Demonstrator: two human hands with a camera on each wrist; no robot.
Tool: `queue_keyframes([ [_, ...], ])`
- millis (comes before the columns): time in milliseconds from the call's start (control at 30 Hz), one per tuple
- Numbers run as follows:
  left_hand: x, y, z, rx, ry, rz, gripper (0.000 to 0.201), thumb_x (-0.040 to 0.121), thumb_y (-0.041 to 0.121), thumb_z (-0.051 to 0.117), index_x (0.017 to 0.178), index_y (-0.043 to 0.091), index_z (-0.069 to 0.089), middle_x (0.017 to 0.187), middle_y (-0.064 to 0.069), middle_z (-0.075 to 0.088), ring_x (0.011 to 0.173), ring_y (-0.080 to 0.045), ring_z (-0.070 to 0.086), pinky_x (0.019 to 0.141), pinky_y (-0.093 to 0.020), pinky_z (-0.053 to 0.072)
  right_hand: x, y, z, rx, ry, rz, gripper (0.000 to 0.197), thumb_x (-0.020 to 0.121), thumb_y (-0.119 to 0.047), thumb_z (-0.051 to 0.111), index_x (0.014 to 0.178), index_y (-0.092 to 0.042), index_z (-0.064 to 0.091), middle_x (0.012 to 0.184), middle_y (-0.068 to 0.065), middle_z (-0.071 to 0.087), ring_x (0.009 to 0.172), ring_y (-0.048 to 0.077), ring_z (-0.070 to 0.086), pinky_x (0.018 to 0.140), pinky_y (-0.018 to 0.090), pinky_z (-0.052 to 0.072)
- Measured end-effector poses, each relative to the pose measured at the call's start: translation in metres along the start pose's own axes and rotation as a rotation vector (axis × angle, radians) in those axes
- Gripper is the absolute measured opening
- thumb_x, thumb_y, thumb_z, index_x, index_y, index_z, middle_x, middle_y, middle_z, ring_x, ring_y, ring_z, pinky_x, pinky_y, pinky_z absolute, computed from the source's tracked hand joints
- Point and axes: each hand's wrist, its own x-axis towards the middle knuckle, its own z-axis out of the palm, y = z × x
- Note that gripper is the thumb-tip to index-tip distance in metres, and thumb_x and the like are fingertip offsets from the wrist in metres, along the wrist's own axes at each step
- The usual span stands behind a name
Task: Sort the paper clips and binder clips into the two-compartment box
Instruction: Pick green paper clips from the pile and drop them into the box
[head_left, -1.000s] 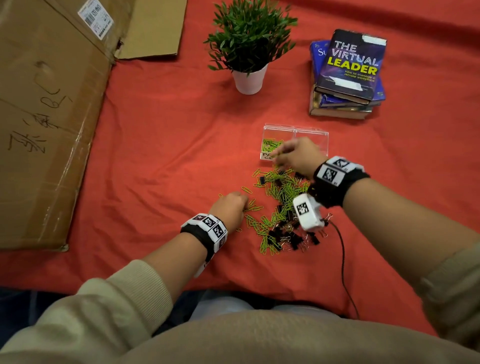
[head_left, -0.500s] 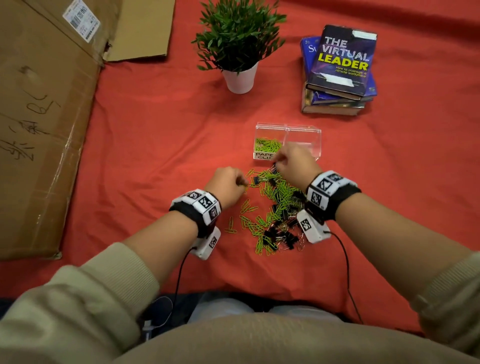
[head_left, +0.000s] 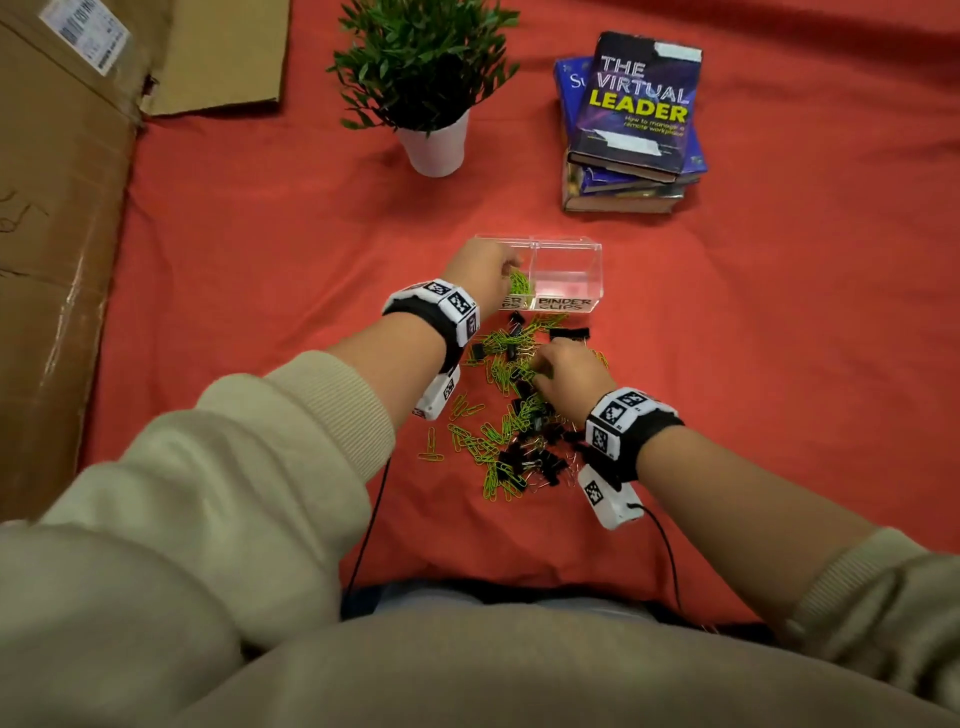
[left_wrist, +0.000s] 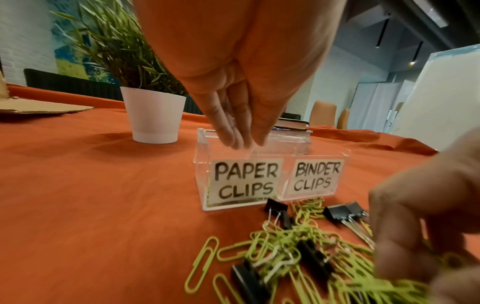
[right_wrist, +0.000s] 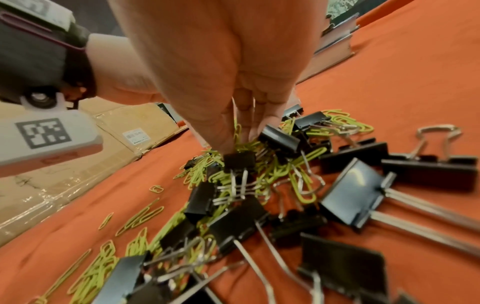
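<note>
A clear two-compartment box (head_left: 567, 244) stands on the red cloth, labelled PAPER CLIPS (left_wrist: 246, 182) and BINDER CLIPS. Green paper clips (head_left: 519, 285) lie in its left compartment; the right one looks empty. My left hand (head_left: 511, 270) hovers over the paper-clip compartment, fingers (left_wrist: 228, 131) straight and pointing down, with nothing seen between them. In front of the box lies a mixed pile (head_left: 506, 421) of green paper clips (right_wrist: 302, 185) and black binder clips (right_wrist: 355, 195). My right hand (head_left: 537, 371) reaches into the pile, and its fingertips (right_wrist: 226, 142) pinch a few green paper clips.
A potted plant (head_left: 436, 150) and a stack of books (head_left: 634, 130) stand behind the box. Flattened cardboard (head_left: 57, 260) covers the left side. Wrist-camera cables (head_left: 670, 561) trail toward my lap. Loose paper clips (head_left: 431, 447) lie left of the pile.
My left hand has gone from the pile's left edge up to the paper-clip compartment. My right hand has drawn back from the box front into the pile.
</note>
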Motion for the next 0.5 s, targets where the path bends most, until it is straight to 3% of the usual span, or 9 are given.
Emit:
queue_keyframes([
  [100, -0.017, -0.004, 0.002, -0.007, 0.055, 0.043, 0.038, 0.087, 0.006, 0.060, 0.124, 0.016, 0.061, 0.124, -0.004, 0.065, 0.115, -0.018, 0.060, 0.104, -0.030, 0.044, -0.001, 0.000, -0.002, -0.007, 0.002, -0.015, 0.017, 0.088, -0.009, 0.056, 0.101, -0.005, 0.065, 0.107, 0.011, 0.061, 0.098, 0.026, 0.058, 0.081, 0.030, 0.046],
  [167, -0.035, -0.007, 0.006, -0.033, 0.092, 0.053, 0.031, 0.087, 0.008, 0.061, 0.116, 0.018, 0.065, 0.116, -0.001, 0.068, 0.105, -0.015, 0.062, 0.096, -0.028, 0.049, 0.000, 0.000, -0.004, 0.006, -0.005, -0.009, 0.015, 0.089, -0.009, 0.054, 0.098, -0.005, 0.065, 0.103, 0.011, 0.064, 0.092, 0.024, 0.059, 0.078, 0.030, 0.046],
  [233, -0.058, -0.013, 0.016, -0.038, 0.000, 0.047, 0.022, 0.087, 0.009, 0.060, 0.106, 0.018, 0.068, 0.106, 0.001, 0.069, 0.090, -0.011, 0.062, 0.085, -0.024, 0.052, 0.000, 0.001, -0.007, 0.059, -0.020, 0.029, 0.012, 0.090, -0.010, 0.054, 0.095, -0.008, 0.064, 0.097, 0.009, 0.066, 0.082, 0.020, 0.058, 0.071, 0.028, 0.047],
  [300, -0.082, -0.019, 0.028, 0.015, -0.193, 0.059, 0.020, 0.086, 0.010, 0.061, 0.102, 0.018, 0.070, 0.101, 0.000, 0.070, 0.084, -0.011, 0.061, 0.078, -0.024, 0.051, 0.002, 0.004, -0.012, 0.160, -0.018, 0.078, 0.008, 0.090, -0.012, 0.056, 0.092, -0.011, 0.064, 0.091, 0.007, 0.067, 0.075, 0.018, 0.057, 0.065, 0.026, 0.046],
  [400, -0.115, -0.030, 0.044, 0.154, -0.396, 0.113, 0.022, 0.081, 0.013, 0.062, 0.101, 0.019, 0.069, 0.101, -0.001, 0.068, 0.092, -0.019, 0.064, 0.076, -0.027, 0.048, 0.003, 0.005, -0.022, 0.356, -0.012, 0.125, 0.006, 0.088, -0.015, 0.062, 0.090, -0.010, 0.064, 0.079, 0.000, 0.062, 0.068, 0.013, 0.055, 0.056, 0.020, 0.041],
  [500, -0.136, -0.036, 0.058, 0.191, -0.423, 0.133, 0.038, 0.080, 0.016, 0.064, 0.117, 0.023, 0.061, 0.110, -0.003, 0.057, 0.102, -0.022, 0.058, 0.083, -0.034, 0.050, 0.001, 0.006, -0.032, 0.580, -0.051, 0.168, 0.004, 0.088, -0.013, 0.063, 0.084, -0.012, 0.063, 0.077, -0.003, 0.062, 0.066, 0.012, 0.057, 0.057, 0.018, 0.046],
])
